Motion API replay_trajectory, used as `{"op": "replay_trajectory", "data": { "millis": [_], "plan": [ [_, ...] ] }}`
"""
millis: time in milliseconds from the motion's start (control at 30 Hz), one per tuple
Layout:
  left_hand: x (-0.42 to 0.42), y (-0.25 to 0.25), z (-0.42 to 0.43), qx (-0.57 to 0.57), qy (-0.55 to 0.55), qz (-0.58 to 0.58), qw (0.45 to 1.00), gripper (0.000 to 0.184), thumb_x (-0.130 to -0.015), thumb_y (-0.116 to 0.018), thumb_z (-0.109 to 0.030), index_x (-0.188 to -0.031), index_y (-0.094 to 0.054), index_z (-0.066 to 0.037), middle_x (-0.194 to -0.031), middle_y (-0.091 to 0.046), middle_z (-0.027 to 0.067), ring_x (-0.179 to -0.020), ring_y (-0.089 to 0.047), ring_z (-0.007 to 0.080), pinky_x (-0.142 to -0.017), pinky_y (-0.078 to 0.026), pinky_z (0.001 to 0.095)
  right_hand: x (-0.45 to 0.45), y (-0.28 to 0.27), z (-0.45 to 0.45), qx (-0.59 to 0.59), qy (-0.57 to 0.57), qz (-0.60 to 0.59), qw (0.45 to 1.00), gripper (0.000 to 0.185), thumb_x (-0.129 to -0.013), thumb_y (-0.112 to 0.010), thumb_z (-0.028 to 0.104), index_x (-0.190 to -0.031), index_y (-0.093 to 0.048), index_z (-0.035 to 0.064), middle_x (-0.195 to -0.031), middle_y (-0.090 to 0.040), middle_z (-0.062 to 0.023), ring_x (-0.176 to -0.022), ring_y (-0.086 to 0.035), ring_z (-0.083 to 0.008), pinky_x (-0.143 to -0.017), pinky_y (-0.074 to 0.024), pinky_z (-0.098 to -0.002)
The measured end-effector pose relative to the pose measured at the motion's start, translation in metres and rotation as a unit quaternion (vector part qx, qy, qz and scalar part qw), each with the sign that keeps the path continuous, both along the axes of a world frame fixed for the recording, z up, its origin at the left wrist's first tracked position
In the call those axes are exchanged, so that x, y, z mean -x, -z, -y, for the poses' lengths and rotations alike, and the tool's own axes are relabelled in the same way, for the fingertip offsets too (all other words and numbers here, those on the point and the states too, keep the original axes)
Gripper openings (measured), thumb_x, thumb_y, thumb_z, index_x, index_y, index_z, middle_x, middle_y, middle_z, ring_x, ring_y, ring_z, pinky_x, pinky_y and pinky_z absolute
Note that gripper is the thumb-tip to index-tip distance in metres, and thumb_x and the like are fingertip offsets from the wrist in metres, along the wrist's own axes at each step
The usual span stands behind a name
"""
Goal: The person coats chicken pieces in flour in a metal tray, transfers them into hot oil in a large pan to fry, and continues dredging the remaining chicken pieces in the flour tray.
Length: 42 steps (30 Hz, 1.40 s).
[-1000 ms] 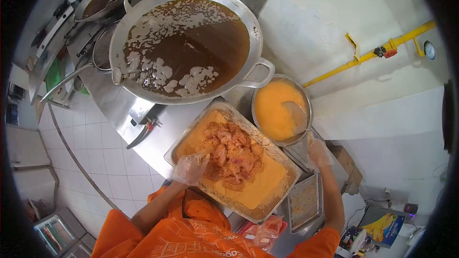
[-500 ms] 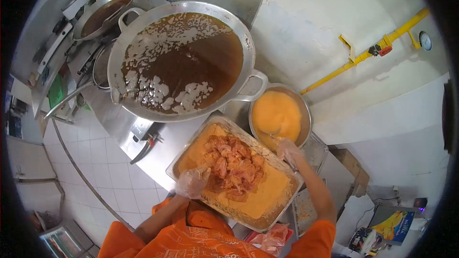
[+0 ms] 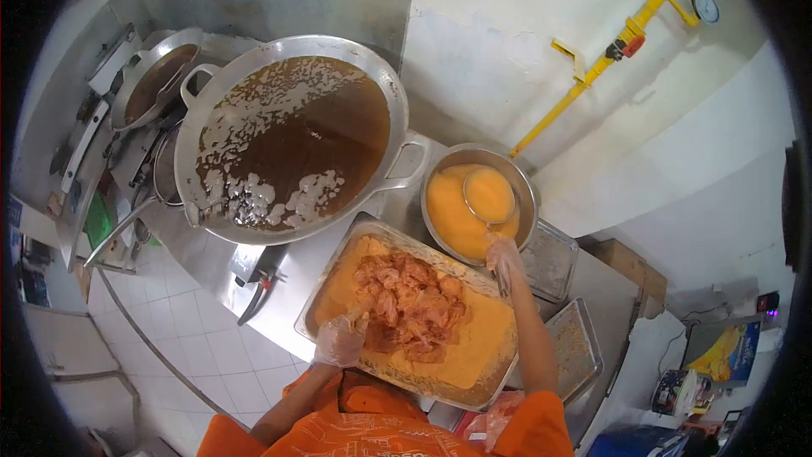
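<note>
My right hand (image 3: pixel 505 259), in a clear plastic glove, is closed round the handle of a ladle (image 3: pixel 489 195). The ladle's round bowl is full of orange liquid and sits over the metal pot (image 3: pixel 530 203) of the same liquid. My left hand (image 3: pixel 342 340), also gloved, is at the near left edge of a rectangular metal tray (image 3: pixel 309 309). Its fingers are bent near the meat, and what they hold, if anything, is hidden. Raw reddish meat pieces (image 3: pixel 410 300) lie heaped on orange powder (image 3: pixel 474 347) in the tray.
A big wok (image 3: pixel 397 101) of dark, foamy oil stands behind the tray, with a smaller wok (image 3: pixel 156 89) at the far left. Flat metal trays (image 3: pixel 575 347) lie right of the powder tray. A yellow pipe (image 3: pixel 558 110) runs along the wall.
My right hand has moved from the pot's near right rim onto the ladle handle, and the ladle bowl has come up full. The view has turned. My left hand stays at the tray.
</note>
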<state>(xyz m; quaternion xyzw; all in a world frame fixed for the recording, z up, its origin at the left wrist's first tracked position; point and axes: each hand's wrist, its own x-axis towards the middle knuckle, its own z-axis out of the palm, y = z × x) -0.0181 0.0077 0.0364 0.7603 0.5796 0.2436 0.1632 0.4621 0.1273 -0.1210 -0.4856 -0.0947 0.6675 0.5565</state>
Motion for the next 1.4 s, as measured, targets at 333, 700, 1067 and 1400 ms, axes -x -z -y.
{"op": "replay_trajectory", "data": {
  "millis": [333, 700, 1067, 1400],
  "plan": [
    [-0.004, -0.018, -0.002, 0.080, -0.013, 0.032, 0.996, 0.021, -0.093, -0.068, -0.027, -0.091, -0.071, -0.006, -0.075, -0.068, 0.0204, -0.064, -0.065, 0.0406, -0.059, -0.053, 0.0509, 0.032, -0.134, 0.038, 0.000, -0.157, 0.668, 0.728, 0.019, -0.099, -0.059, 0.019, -0.103, -0.061, 0.0004, -0.076, -0.068, -0.0150, -0.068, -0.067, -0.0275, -0.059, -0.0534, -0.0431],
    [0.001, 0.023, 0.009, 0.047, -0.043, 0.022, 0.998, 0.018, -0.093, -0.069, -0.028, -0.091, -0.072, -0.010, -0.069, -0.065, 0.0161, -0.062, -0.065, 0.0374, -0.056, -0.053, 0.0494, 0.045, -0.182, 0.004, 0.040, -0.231, 0.772, 0.591, 0.021, -0.089, -0.056, 0.012, -0.094, -0.072, -0.0012, -0.094, -0.070, -0.0228, -0.091, -0.068, -0.0402, -0.082, -0.0527, -0.0495],
    [-0.002, 0.012, 0.003, -0.090, -0.040, 0.043, 0.994, 0.012, -0.090, -0.073, -0.022, -0.088, -0.071, -0.011, -0.070, -0.067, 0.0150, -0.061, -0.066, 0.0361, -0.055, -0.054, 0.0464, 0.047, -0.074, -0.052, -0.155, -0.420, 0.852, 0.271, 0.026, -0.092, -0.055, 0.022, -0.081, -0.074, 0.0062, -0.086, -0.072, -0.0138, -0.076, -0.068, -0.0291, -0.069, -0.0535, -0.0397],
    [0.001, 0.014, 0.006, -0.039, -0.034, 0.006, 0.999, 0.013, -0.088, -0.075, -0.023, -0.090, -0.073, -0.010, -0.071, -0.068, 0.0163, -0.063, -0.067, 0.0358, -0.057, -0.055, 0.0465, 0.023, -0.059, -0.022, -0.030, -0.259, 0.433, 0.863, 0.032, -0.103, -0.050, 0.027, -0.100, -0.065, -0.0011, -0.081, -0.066, -0.0162, -0.067, -0.063, -0.0274, -0.061, -0.0501, -0.0438]
  ]
}}
